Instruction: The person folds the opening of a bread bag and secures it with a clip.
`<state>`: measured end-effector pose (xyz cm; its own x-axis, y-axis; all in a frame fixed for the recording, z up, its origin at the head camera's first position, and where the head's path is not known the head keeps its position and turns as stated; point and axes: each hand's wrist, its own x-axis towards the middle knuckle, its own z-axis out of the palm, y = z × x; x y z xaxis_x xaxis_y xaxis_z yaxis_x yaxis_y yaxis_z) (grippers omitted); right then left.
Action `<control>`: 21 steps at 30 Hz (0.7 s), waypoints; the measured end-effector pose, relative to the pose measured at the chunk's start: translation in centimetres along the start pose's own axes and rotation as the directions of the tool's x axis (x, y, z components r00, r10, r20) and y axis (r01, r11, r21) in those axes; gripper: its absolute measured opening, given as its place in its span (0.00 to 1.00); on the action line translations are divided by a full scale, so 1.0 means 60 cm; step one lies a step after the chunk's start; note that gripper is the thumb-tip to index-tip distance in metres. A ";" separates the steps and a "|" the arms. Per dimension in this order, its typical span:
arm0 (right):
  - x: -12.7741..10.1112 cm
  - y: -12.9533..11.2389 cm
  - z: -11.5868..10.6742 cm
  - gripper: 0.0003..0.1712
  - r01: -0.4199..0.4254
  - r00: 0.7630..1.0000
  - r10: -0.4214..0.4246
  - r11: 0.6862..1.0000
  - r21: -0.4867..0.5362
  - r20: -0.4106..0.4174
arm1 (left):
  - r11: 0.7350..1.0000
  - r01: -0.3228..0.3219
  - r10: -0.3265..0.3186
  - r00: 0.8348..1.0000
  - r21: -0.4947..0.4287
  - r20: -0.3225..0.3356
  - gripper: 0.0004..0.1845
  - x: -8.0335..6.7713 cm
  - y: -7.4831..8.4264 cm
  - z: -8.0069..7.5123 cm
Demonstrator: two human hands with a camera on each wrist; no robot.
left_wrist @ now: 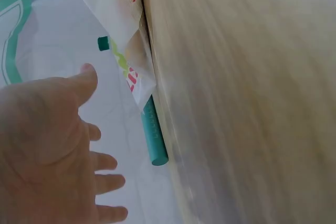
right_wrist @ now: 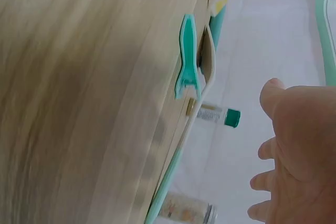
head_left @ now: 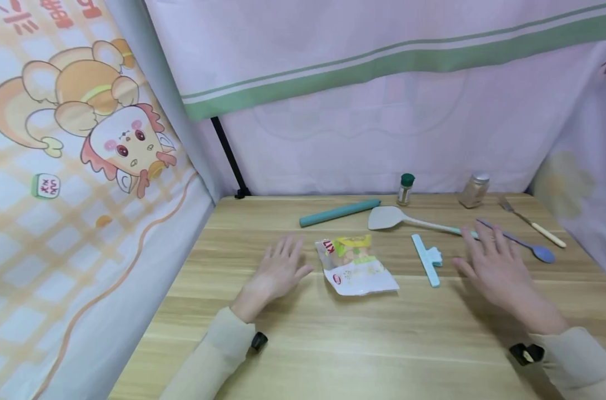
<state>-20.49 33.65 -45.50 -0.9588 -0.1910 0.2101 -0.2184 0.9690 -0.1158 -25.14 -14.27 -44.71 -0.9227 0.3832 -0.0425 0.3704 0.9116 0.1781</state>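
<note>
Both hands hover with fingers spread, holding nothing: left hand (head_left: pixel 278 269) left of the snack packet (head_left: pixel 355 265); right hand (head_left: pixel 492 264) near the bag clip (head_left: pixel 426 259); a careless sweep might knock the spatula (head_left: pixel 412 220).

Red lettering marks the white snack packet (head_left: pixel 356 265) on the wooden table, too small and creased to read. Large orange characters run along the top of the cartoon-printed curtain (head_left: pixel 78 166), cropped by the frame and illegible.
</note>
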 end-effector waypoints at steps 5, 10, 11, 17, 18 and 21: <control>0.000 -0.032 -0.004 0.46 0.041 0.996 -0.040 0.999 -0.002 0.085 | 0.990 -0.122 0.124 0.992 -0.064 0.017 0.40 0.025 0.013 -0.004; 0.004 -0.079 -0.007 0.46 0.107 0.990 -0.107 0.994 0.002 0.090 | 0.970 -0.211 0.221 0.972 -0.119 0.080 0.37 0.065 0.038 -0.009; 0.004 -0.088 -0.005 0.45 0.126 0.989 -0.125 0.992 -0.013 0.082 | 0.967 -0.217 0.230 0.968 -0.131 0.095 0.38 0.071 0.043 -0.009; 0.002 -0.141 0.000 0.39 0.197 0.979 -0.188 0.974 -0.113 0.086 | 0.940 -0.254 0.290 0.947 -0.229 0.140 0.37 0.109 0.060 -0.003; 0.001 -0.149 0.000 0.37 0.203 0.977 -0.192 0.971 -0.123 0.091 | 0.938 -0.255 0.294 0.944 -0.236 0.148 0.37 0.114 0.061 -0.002; 0.001 -0.173 -0.003 0.29 0.218 0.973 -0.206 0.968 -0.126 0.101 | 0.941 -0.244 0.290 0.940 -0.236 0.182 0.36 0.122 0.063 -0.002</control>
<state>-18.27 23.61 -44.09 -0.9067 -0.4013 0.1299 -0.3974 0.9160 0.0558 -30.52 -8.02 -44.25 -0.7401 0.6512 -0.1677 0.5484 0.7288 0.4099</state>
